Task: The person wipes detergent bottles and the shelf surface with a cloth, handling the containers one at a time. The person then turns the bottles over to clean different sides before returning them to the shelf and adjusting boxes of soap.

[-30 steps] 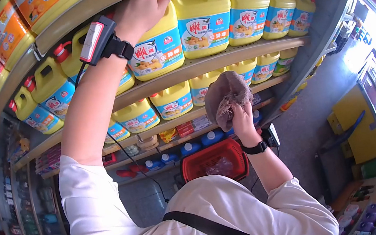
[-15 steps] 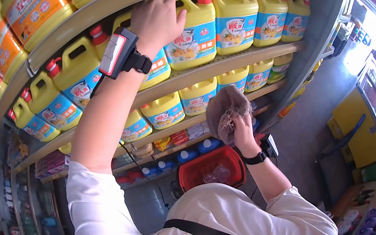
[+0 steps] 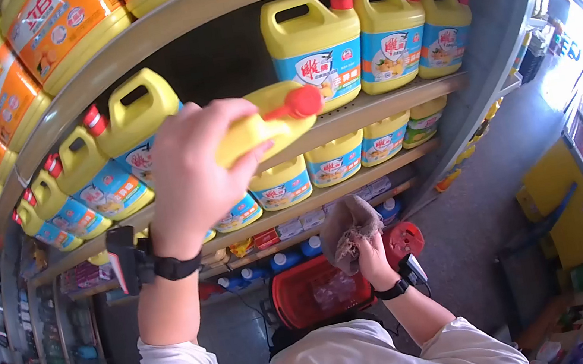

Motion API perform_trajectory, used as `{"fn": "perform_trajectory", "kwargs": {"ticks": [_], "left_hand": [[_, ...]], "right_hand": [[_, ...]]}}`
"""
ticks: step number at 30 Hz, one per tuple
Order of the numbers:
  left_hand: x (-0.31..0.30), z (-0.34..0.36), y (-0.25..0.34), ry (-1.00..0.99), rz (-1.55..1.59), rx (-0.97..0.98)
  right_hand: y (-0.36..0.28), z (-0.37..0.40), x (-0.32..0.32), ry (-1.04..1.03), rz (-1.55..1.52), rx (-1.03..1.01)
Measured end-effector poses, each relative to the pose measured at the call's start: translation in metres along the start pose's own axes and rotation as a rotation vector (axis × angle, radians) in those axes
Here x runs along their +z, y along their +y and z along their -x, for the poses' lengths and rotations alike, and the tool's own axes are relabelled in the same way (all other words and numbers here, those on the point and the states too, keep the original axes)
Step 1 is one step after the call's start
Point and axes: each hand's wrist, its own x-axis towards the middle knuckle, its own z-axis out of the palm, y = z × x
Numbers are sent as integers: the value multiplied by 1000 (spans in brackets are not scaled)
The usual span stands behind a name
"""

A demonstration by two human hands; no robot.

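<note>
My left hand (image 3: 202, 165) is closed around a yellow detergent jug (image 3: 254, 131) with a red pump top. The jug is tilted in front of the shelf, its red top towards the right; its label is not visible. My right hand (image 3: 376, 258) grips a bunched, brownish-grey cloth (image 3: 348, 230) lower down, above the floor. Behind the held jug, a dark gap shows on the upper shelf. Matching yellow jugs with blue labels flank it: one jug (image 3: 317, 54) on the right, another (image 3: 139, 118) on the left.
A curved shelf board (image 3: 342, 118) runs below the jugs, with more jugs (image 3: 280, 183) underneath. A red basket (image 3: 283, 300) holding clear plastic stands on the floor beside a round red object (image 3: 403, 240). Orange-labelled jugs (image 3: 68, 27) line the shelf above. A yellow cabinet (image 3: 567, 208) stands right.
My left hand has drawn a yellow jug off the shelf and brought it down and towards me, exposing the gap. My right hand with the cloth has moved slightly lower.
</note>
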Motion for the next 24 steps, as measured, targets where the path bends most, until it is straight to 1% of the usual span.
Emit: {"fn": "perform_trajectory", "kwargs": {"ticks": [1, 3, 5, 6, 7, 8, 9, 10, 11, 12, 13, 14, 15, 16, 17, 18, 19, 21, 23, 24], "left_hand": [[1, 6, 7, 33, -6, 28], [-4, 21, 13, 101, -22, 119], [-20, 38, 19, 150, 34, 135], [-25, 53, 23, 251, 140, 19], [-32, 69, 30, 352, 250, -95], [-50, 82, 38, 251, 195, -105], [-51, 99, 52, 322, 475, -231], [-60, 117, 67, 272, 517, -304], [-61, 136, 86, 241, 585, -389], [-68, 147, 97, 99, 508, -297], [-66, 168, 115, 181, 739, -419], [-72, 177, 125, 151, 728, -411], [-77, 190, 128, 85, 828, -357], [-85, 196, 124, 10, 898, -218], [-93, 198, 118, -64, 969, -78], [-92, 202, 108, -72, 1049, 85], [-68, 219, 110, 266, 1093, 94], [-72, 228, 94, 84, 1162, -486], [-51, 238, 62, -65, 896, -442], [-41, 241, 56, -65, 911, -451]], "right_hand": [[1, 2, 2, -10, 15, 52], [2, 4, 10, -55, 40, 64], [-5, 11, 21, -145, 103, -196], [-12, 15, 28, -152, 99, -200], [-20, 18, 34, -225, -7, -157], [-27, 22, 40, -297, -111, -114], [-30, 26, 45, -368, -213, -71], [37, 17, 13, -253, -438, 260], [30, 24, 27, -325, 99, 148], [-24, 43, 58, -451, -369, 205], [-70, 61, 84, -569, -841, 251], [-66, 66, 75, -439, -750, 321], [-65, 69, 77, -381, -700, 295], [-59, 71, 73, -372, -686, 294], [-48, 70, 64, -331, -275, 163], [-50, 74, 68, -281, 137, 34], [-53, 86, 79, -497, -665, 317], [-58, 96, 89, -509, -1000, 546], [-51, 109, 98, -463, -924, 564], [-49, 112, 101, -443, -866, 569]]}}
